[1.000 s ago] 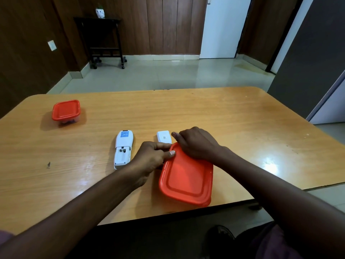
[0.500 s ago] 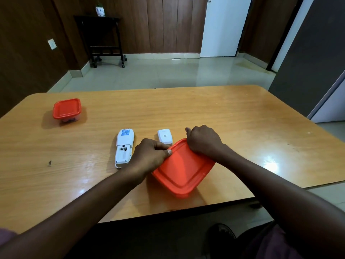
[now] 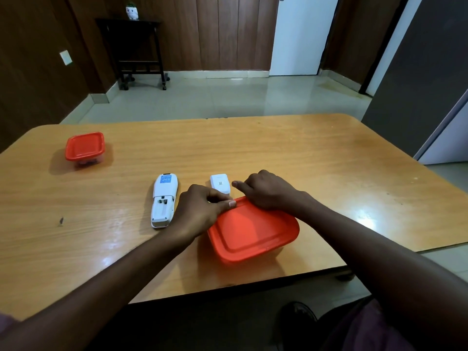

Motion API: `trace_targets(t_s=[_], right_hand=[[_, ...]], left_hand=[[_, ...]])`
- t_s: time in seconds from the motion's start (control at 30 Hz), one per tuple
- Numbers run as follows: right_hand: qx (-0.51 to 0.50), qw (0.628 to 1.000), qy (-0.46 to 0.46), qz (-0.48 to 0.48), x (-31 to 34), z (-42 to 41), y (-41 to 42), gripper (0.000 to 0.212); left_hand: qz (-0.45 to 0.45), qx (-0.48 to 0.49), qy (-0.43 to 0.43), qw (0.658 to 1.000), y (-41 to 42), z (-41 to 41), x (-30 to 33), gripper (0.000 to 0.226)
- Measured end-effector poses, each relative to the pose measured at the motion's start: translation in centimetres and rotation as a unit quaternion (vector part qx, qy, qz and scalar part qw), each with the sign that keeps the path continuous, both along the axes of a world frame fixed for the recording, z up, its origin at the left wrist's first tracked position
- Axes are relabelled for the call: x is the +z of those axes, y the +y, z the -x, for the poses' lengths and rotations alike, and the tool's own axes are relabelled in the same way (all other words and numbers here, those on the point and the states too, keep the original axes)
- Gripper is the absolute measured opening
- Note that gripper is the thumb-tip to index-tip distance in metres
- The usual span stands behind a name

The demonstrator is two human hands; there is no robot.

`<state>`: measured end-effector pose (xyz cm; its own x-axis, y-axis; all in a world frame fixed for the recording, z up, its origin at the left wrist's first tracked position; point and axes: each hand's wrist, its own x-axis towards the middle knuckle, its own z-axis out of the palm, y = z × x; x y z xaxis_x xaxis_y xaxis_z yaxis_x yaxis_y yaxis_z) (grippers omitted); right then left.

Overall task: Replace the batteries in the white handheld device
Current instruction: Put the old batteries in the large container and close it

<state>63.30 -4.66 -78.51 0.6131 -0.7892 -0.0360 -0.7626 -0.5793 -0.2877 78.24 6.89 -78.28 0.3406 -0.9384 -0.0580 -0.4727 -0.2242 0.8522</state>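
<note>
At table front edge: left hand (image 3: 200, 211), right hand (image 3: 268, 191) fingers gripping red lid (image 3: 253, 231).

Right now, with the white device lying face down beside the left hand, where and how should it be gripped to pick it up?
Grip the white device across its narrow waist, just around the open battery bay, coming from above with fingers on its two long sides. It lies flat on the table, long axis pointing away, and its left side is clear. The left hand sits close on its right, so it would probably need to move first.
</note>
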Motion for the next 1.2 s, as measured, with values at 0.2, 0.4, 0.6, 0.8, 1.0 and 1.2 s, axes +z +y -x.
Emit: trace_targets(t_s=[0.2,0.4,0.6,0.8,1.0,1.2], right_hand=[[-0.126,0.992,-0.014,-0.008,-0.2,0.3,-0.3,0.057],[-0.074,0.981,0.011,0.178,-0.1,0.3,1.2,0.058],[0.006,0.998,-0.025,0.055,-0.2,-1.1,2.3,0.056],[-0.042,0.997,-0.025,-0.058,-0.2,-1.6,1.8,0.048],[-0.107,0.991,-0.031,-0.068,-0.8,-1.5,1.2,0.061],[-0.132,0.987,-0.062,0.069,0.0,0.5,1.4,0.053]], left_hand=[[0.003,0.072,0.019,0.997,-0.3,-1.7,0.0,0.021],[0.021,0.101,0.054,0.993,-0.1,-1.6,-0.4,0.027],[0.043,0.036,0.09,0.994,-0.1,-0.6,-0.7,0.025],[0.024,-0.006,0.159,0.987,-0.3,-0.2,-1.1,0.024],[-0.052,0.007,0.12,0.991,-0.1,-0.6,-0.2,0.009],[-0.055,0.032,0.146,0.987,0.2,0.3,-0.2,0.005]])
